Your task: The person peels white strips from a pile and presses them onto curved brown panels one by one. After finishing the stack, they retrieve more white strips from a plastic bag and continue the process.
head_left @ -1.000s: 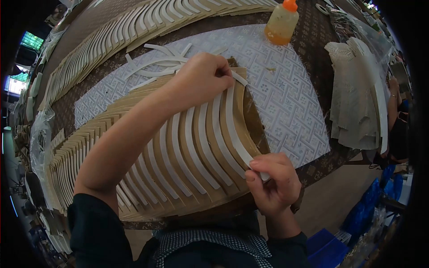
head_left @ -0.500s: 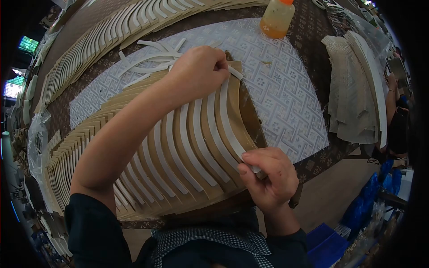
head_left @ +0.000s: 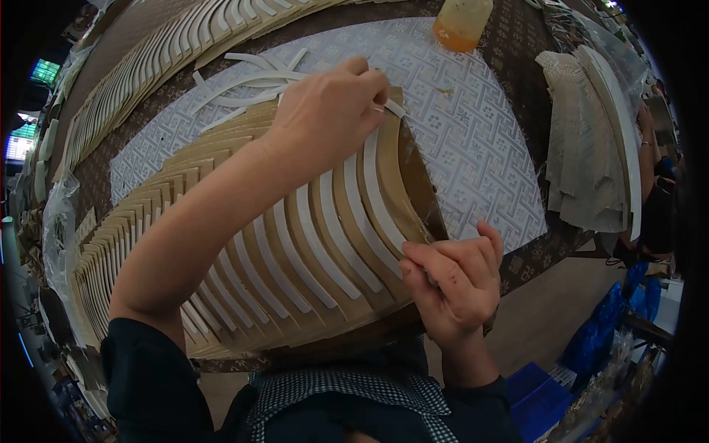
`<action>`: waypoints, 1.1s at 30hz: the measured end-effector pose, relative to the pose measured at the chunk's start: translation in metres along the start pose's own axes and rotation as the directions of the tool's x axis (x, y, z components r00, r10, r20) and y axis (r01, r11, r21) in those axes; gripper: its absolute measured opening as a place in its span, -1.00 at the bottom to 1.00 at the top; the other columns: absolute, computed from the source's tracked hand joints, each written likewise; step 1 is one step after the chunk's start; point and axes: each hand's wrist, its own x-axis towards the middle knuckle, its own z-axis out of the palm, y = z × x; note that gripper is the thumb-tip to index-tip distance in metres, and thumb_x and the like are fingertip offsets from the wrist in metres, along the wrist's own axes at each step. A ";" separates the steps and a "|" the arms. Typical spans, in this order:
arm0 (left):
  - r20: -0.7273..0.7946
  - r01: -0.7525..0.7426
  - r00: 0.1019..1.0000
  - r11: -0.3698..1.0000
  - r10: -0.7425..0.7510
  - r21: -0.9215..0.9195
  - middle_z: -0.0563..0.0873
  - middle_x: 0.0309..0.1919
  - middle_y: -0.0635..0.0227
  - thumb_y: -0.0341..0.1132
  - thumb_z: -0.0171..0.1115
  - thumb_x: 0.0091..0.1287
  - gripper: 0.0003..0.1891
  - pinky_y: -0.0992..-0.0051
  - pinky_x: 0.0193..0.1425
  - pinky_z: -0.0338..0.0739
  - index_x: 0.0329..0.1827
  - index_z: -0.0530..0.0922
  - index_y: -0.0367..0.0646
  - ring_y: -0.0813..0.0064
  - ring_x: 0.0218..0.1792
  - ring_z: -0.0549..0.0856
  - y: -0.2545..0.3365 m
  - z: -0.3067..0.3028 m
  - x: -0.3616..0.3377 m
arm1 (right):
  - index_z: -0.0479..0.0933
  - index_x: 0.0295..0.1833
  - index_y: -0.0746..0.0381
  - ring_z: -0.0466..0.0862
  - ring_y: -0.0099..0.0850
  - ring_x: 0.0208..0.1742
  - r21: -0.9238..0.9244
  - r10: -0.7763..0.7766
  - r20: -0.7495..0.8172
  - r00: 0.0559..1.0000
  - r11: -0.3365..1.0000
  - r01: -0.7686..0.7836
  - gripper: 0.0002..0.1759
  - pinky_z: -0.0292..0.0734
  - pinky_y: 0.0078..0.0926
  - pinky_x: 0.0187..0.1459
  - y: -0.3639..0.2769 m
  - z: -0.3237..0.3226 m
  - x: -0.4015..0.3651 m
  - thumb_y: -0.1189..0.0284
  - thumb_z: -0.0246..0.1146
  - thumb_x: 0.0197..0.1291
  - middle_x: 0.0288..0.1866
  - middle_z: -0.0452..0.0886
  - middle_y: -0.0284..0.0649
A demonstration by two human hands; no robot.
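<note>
Long curved white strips (head_left: 334,232) lie side by side on overlapping brown curved pieces (head_left: 402,177), fanned out in front of me. My left hand (head_left: 329,107) reaches across to the far end of the rightmost pieces. Its fingers are curled closed, with a short white strip end (head_left: 394,108) sticking out beside them. My right hand (head_left: 458,284) is at the near end of the rightmost white strip (head_left: 378,196), thumb and forefinger pinched at its tip and the little finger raised. The strip's tip is hidden by those fingers.
Loose white strips (head_left: 258,83) lie beyond my left hand on a patterned light sheet (head_left: 480,140). A bottle with orange liquid (head_left: 461,29) stands at the back. More fanned pieces (head_left: 148,92) lie at far left, a stack (head_left: 587,140) at right. Another person's arm (head_left: 646,148) shows at the right edge.
My left hand has shifted slightly up and right. The right hand's fingers have spread, with the little finger lifted, and the strip end seen under them before is now hidden.
</note>
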 end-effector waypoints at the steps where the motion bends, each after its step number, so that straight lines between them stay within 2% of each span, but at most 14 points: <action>1: -0.001 -0.040 0.999 0.999 0.040 -0.016 0.66 -0.16 0.26 -0.29 0.32 0.28 -0.83 0.26 -0.13 0.59 -0.15 0.64 -0.15 0.23 -0.24 0.72 0.001 0.001 -0.006 | 0.76 -0.17 0.14 0.55 -0.46 -0.29 -0.009 -0.001 0.004 1.000 1.000 0.001 -0.79 0.32 -0.18 0.37 0.000 0.000 -0.001 0.46 0.51 0.02 -0.35 0.63 -0.43; 3: -0.003 -0.122 0.993 0.991 0.122 -0.048 0.65 -0.14 0.29 -0.30 0.33 0.27 -0.84 0.28 -0.15 0.59 -0.14 0.64 -0.13 0.25 -0.25 0.72 0.001 0.001 -0.019 | 0.77 -0.19 0.14 0.55 -0.48 -0.28 -0.026 0.000 0.011 1.000 1.000 0.000 -0.80 0.30 -0.21 0.39 0.000 0.000 -0.002 0.45 0.51 0.01 -0.37 0.62 -0.44; 6: -0.029 -0.172 0.985 0.977 0.170 -0.125 0.63 -0.16 0.33 -0.34 0.35 0.26 -0.86 0.33 -0.20 0.59 -0.16 0.65 -0.12 0.30 -0.30 0.71 0.004 -0.001 -0.033 | 0.77 -0.21 0.14 0.54 -0.48 -0.28 -0.050 0.010 0.038 0.999 0.999 -0.008 -0.80 0.27 -0.22 0.40 0.000 -0.002 0.000 0.47 0.51 -0.03 -0.37 0.61 -0.44; 9: -0.023 -0.209 0.978 0.972 0.207 -0.109 0.63 -0.17 0.36 -0.38 0.37 0.24 -0.87 0.37 -0.24 0.59 -0.18 0.66 -0.14 0.35 -0.35 0.70 0.003 -0.004 -0.040 | 0.77 -0.21 0.13 0.54 -0.48 -0.28 -0.067 0.017 0.046 0.999 0.998 -0.014 -0.78 0.25 -0.22 0.41 0.000 -0.003 0.000 0.49 0.51 -0.05 -0.37 0.61 -0.44; 12: 0.023 -0.201 0.979 0.976 0.204 -0.087 0.63 -0.17 0.36 -0.37 0.37 0.24 -0.88 0.37 -0.25 0.58 -0.22 0.66 -0.16 0.35 -0.37 0.70 0.004 -0.005 -0.043 | 0.77 -0.20 0.13 0.54 -0.48 -0.27 -0.073 0.025 0.061 0.998 0.997 -0.021 -0.77 0.23 -0.21 0.42 0.001 -0.002 0.000 0.51 0.50 -0.07 -0.36 0.61 -0.44; 27: 0.051 -0.276 0.960 0.961 0.274 0.030 0.61 -0.18 0.38 -0.34 0.38 0.26 -0.90 0.36 -0.24 0.59 -0.26 0.67 -0.16 0.33 -0.31 0.71 0.009 -0.008 -0.042 | 0.79 -0.21 0.08 0.50 -0.49 -0.27 -0.152 0.018 0.117 0.993 0.988 -0.001 -0.74 0.23 -0.21 0.37 0.002 -0.004 -0.001 0.52 0.52 -0.11 -0.39 0.50 -0.47; 33: 0.074 -0.280 0.959 0.957 0.275 0.073 0.61 -0.18 0.38 -0.34 0.37 0.28 -0.90 0.37 -0.24 0.59 -0.24 0.68 -0.16 0.35 -0.30 0.71 0.010 -0.009 -0.043 | 0.81 -0.09 0.06 0.44 -0.49 -0.28 -0.220 0.025 0.181 0.983 0.975 0.015 -0.73 0.27 -0.22 0.27 0.002 -0.014 -0.009 0.39 0.49 0.01 -0.40 0.43 -0.48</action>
